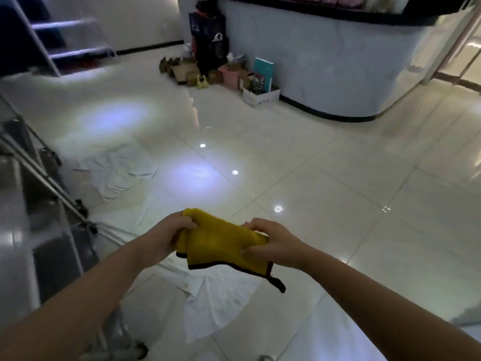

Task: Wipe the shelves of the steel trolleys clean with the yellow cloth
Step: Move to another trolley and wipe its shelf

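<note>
No wiping is under way: the yellow cloth (221, 243) is held up in the air in front of the person, over the glossy tiled floor (338, 178), and touches no shelf. The steel trolley (39, 204) stands at the left edge of the view, blurred, its shelves and slanted frame well apart from the cloth; whether any shelf has been cleaned cannot be told from its surface. By the look of it the cloth is being folded or bunched ready for use, so the wiping itself seems to be left to do. The left hand (173, 234) grips the cloth's left end with curled fingers, and the right hand (270, 243) pinches its right end between thumb and fingers. The cloth spans between them, its dark-trimmed edge and a loose corner hanging below. White cloths (208, 295) lie crumpled on the floor beneath.
</note>
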### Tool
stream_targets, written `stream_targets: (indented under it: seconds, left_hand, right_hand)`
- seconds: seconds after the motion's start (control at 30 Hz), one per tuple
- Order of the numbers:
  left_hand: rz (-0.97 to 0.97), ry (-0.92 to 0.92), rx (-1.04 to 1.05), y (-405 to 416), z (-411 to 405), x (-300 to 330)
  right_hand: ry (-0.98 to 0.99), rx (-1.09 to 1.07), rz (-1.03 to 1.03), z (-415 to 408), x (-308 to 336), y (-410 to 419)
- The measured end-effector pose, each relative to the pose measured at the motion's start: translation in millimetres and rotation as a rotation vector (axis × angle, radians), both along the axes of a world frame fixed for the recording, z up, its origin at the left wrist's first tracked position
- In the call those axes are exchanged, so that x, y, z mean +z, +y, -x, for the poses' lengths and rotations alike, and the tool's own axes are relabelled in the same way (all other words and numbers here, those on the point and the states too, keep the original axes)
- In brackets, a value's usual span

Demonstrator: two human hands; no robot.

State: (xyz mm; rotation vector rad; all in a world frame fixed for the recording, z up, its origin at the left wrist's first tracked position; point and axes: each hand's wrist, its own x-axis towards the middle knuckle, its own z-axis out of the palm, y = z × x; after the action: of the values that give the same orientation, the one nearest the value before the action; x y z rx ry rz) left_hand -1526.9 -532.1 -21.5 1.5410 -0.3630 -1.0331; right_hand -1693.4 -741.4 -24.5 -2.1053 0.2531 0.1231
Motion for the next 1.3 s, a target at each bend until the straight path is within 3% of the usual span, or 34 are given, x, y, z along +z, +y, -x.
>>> stream_targets:
  seconds: [0.1, 0.23, 0.4, 0.6, 0.77, 1.03, 1.3]
  left_hand:
    - [0.015, 0.069, 0.263, 10, -21, -16]
    - [-0.201, -0.172, 0.468, 35, -44, -35]
    - [-0.237, -0.168, 0.718, 87, -118, -52]
    - [-0.179, -0.189, 0.856, 145, -184, -55]
    - [-0.291, -0.295, 0.948, 171, -214, -65]
    - [-0.513, -0.192, 1.203, 180, -276, -99]
    - [-0.764, 0.005, 1.368, 138, -330, -143]
  right_hand:
    - [-0.012, 0.011, -0.046, -64, -1, 0]
    - [0.045, 0.085, -0.038, -153, -12, 27]
    - [0.113, 0.229, -0.207, -263, -20, 67]
    - [0.231, 0.364, -0.281, -369, -19, 118]
    - [0.293, 0.549, -0.231, -440, -17, 154]
    - [0.262, 0.862, -0.137, -564, -34, 197]
    - [0.247, 1.187, 0.006, -687, -70, 208]
